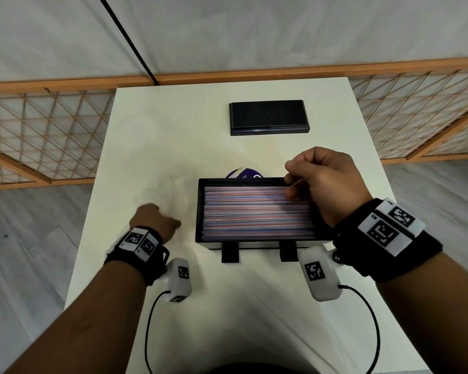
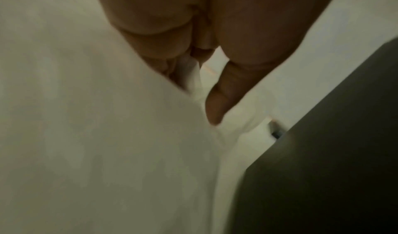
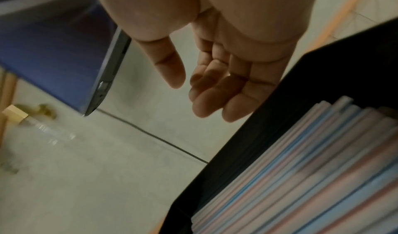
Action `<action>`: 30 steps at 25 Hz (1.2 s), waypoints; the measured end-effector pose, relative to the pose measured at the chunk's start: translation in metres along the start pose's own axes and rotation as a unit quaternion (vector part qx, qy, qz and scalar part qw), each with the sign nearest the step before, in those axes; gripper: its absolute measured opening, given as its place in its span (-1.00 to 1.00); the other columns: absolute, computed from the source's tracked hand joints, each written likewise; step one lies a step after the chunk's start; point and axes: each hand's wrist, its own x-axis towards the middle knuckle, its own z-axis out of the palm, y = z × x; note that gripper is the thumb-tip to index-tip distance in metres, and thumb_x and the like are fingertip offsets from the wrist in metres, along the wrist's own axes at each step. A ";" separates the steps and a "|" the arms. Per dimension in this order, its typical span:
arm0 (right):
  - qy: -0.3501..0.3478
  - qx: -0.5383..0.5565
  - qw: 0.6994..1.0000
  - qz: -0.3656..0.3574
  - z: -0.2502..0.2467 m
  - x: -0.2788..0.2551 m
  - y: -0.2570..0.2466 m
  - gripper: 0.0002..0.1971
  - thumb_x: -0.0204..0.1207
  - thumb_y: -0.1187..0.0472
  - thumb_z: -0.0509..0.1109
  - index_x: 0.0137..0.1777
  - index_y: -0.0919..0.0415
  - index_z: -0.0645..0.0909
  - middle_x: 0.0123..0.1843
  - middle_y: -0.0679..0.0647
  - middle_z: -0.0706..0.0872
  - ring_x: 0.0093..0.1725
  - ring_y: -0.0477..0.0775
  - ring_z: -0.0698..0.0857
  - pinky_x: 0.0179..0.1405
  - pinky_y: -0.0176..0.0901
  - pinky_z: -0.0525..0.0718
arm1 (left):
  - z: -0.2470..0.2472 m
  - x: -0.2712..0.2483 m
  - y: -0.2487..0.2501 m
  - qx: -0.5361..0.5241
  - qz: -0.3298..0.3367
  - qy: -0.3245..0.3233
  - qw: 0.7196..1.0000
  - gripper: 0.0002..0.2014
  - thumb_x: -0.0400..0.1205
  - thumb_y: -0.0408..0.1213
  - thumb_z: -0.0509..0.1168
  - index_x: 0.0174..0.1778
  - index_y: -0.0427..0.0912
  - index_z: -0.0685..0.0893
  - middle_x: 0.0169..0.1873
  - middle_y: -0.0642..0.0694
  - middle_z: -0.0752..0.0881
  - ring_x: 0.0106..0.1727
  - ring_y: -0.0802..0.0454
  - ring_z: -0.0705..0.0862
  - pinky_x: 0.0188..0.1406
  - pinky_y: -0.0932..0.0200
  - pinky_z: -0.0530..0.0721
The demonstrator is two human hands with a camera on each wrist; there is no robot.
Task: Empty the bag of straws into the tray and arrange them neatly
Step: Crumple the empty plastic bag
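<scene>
The bench (image 1: 152, 147) is white. A black tray (image 1: 199, 211) full of straws (image 1: 254, 209) sits on it, near the right edge. Just behind the tray, a purple thing (image 1: 239, 173) peeks out; only a small part shows. A flat black box (image 1: 268, 117) lies near the far edge, well apart from the tray. The left hand (image 1: 154, 220) rests on the bench, just left of the tray.
</scene>
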 end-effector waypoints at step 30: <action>-0.243 -0.131 0.920 -0.277 0.086 -0.059 -0.022 -0.80 0.40 0.30 0.48 -0.37 0.39 0.60 -0.40 0.16 0.65 -0.47 0.08 0.61 -0.44 0.04 0.60 | -0.060 -0.090 0.039 -0.493 0.359 -0.173 0.774 -0.81 0.54 -0.15 0.45 0.00 -0.12 0.82 -0.06 -0.18 0.87 0.00 -0.15 0.84 0.03 -0.09 0.78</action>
